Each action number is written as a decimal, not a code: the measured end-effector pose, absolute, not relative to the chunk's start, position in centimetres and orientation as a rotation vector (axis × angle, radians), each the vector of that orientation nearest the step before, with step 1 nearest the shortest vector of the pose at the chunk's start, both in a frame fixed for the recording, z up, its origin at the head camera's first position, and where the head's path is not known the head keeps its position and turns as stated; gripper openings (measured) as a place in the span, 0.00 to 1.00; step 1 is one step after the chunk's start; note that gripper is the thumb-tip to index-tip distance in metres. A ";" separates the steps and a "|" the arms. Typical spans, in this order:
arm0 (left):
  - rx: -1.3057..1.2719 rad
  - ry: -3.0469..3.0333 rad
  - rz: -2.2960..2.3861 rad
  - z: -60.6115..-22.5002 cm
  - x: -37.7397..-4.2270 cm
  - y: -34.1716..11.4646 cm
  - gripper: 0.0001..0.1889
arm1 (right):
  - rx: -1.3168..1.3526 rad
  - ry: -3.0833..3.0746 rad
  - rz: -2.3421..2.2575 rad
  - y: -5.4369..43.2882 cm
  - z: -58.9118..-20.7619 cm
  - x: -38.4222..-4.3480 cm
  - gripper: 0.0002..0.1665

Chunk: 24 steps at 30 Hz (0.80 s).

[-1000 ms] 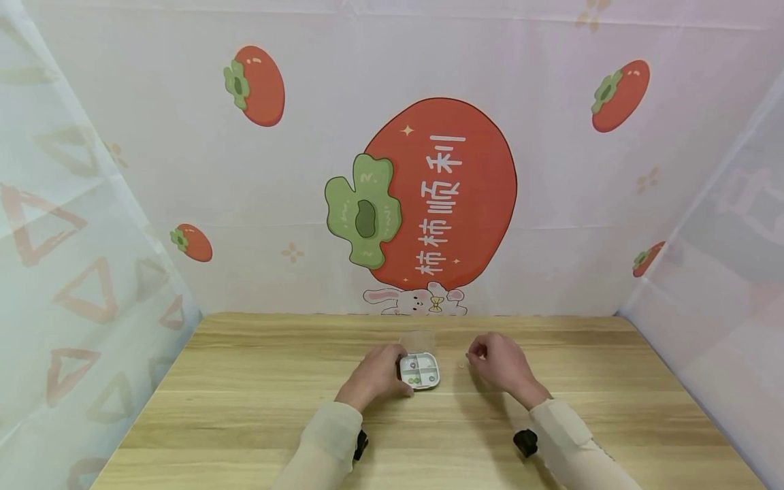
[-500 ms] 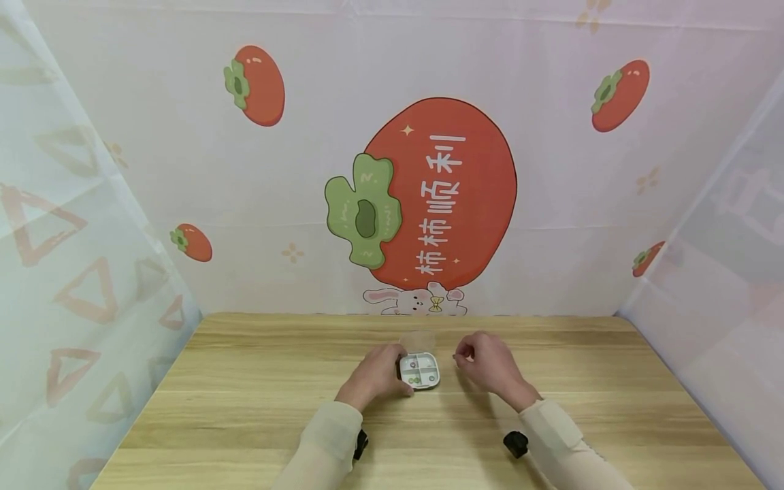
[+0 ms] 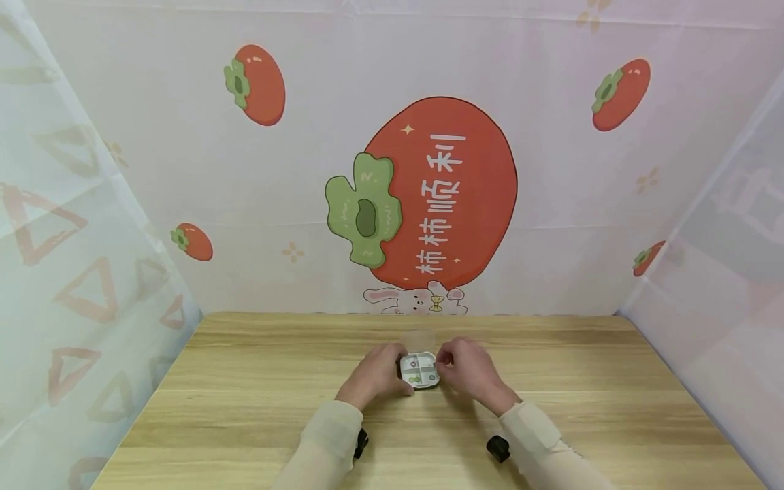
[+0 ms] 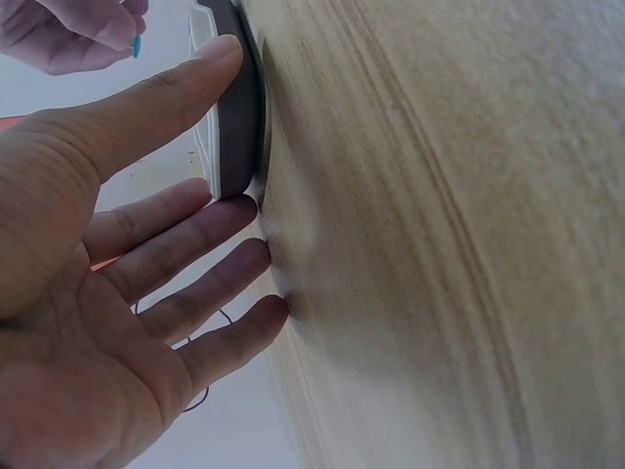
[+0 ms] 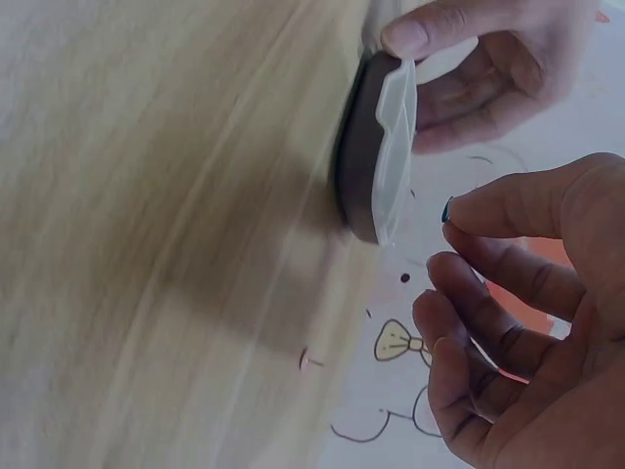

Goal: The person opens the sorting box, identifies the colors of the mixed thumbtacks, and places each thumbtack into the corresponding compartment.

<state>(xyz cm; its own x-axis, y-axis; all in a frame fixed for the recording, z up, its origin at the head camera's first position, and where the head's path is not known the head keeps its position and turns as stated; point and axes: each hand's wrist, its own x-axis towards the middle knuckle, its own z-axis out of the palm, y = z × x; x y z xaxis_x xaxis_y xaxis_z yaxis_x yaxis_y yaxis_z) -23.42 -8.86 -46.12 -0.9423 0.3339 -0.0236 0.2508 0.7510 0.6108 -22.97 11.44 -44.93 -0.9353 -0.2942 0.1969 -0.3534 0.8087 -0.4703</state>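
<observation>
A small square pill box [image 3: 419, 371] with a white four-part tray and dark brown outer shell lies on the table. Small coloured pieces sit in its compartments, green ones in the near left part. My left hand [image 3: 375, 374] holds the box by its left side, thumb at the near edge and fingers at the far edge. My right hand [image 3: 470, 369] is at the box's right rim, thumb and index finger pinching a tiny blue thumbtack [image 5: 448, 210]. Only its blue head shows in the wrist views.
The clear lid [image 3: 418, 340] stands open behind the box. A small reddish thumbtack [image 5: 305, 360] lies on the wood table [image 3: 257, 395], hidden behind the right hand in the head view. A white printed curtain [image 3: 306, 170] rises at the table's back edge.
My right hand has moved left from beside a small piece on the table to the right rim of the pill box. The left hand and the box have stayed put.
</observation>
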 end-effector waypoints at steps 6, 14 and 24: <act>0.481 2.821 0.951 -46.1 -23.4 -8.9 0.31 | 0.556 -2.892 0.783 10.9 -45.6 -23.0 0.07; 0.483 2.828 0.942 -46.0 -23.3 -8.9 0.31 | 0.565 -2.897 0.771 10.7 -46.0 -22.9 0.07; 0.490 2.834 0.941 -46.1 -23.4 -8.9 0.31 | 0.591 -2.875 0.757 10.6 -46.3 -22.9 0.08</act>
<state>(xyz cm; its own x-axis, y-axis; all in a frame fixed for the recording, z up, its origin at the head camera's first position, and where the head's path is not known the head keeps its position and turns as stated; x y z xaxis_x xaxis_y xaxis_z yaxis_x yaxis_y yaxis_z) -23.39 -8.92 -46.06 -0.9410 0.3382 -0.0071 0.2668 0.7549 0.5992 -22.93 10.55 -46.31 -0.9181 -0.3409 0.2020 -0.3962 0.7999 -0.4508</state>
